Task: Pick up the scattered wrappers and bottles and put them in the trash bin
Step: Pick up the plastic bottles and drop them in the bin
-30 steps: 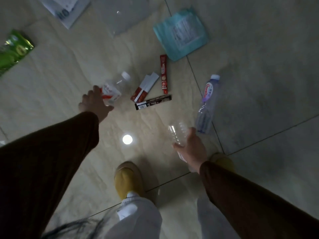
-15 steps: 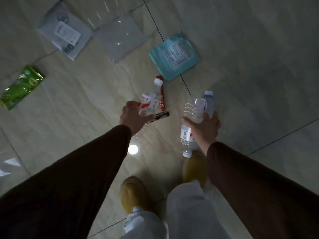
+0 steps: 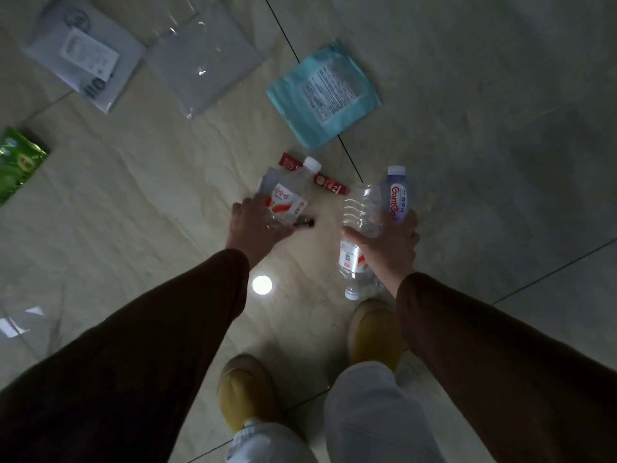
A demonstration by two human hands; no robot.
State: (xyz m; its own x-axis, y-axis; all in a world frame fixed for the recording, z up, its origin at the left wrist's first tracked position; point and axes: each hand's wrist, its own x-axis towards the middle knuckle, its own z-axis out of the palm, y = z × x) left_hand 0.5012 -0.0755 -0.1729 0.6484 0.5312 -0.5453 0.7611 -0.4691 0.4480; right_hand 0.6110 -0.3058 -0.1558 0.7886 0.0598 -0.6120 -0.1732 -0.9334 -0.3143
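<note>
My left hand point(image 3: 248, 225) grips a small clear bottle point(image 3: 288, 195) with a red-and-white label and a white cap. It hangs just above a red stick wrapper point(image 3: 329, 183), a black stick wrapper point(image 3: 305, 223) and a white wrapper point(image 3: 267, 182) on the floor. My right hand point(image 3: 389, 243) holds two bottles together: a clear ribbed one point(image 3: 359, 228) with its cap pointing down, and a purple-labelled one point(image 3: 397, 192) with its cap pointing up. No trash bin is in view.
On the tiled floor lie a teal pouch point(image 3: 322, 95), a clear plastic bag point(image 3: 203, 58), a grey mailer with a label point(image 3: 83, 51) and a green snack bag point(image 3: 16, 162) at the left edge. My feet in yellow slippers point(image 3: 248, 392) stand below the hands.
My right hand has taken up the purple-labelled bottle alongside the clear one. My left hand lifted the small bottle and carried it right, over the stick wrappers.
</note>
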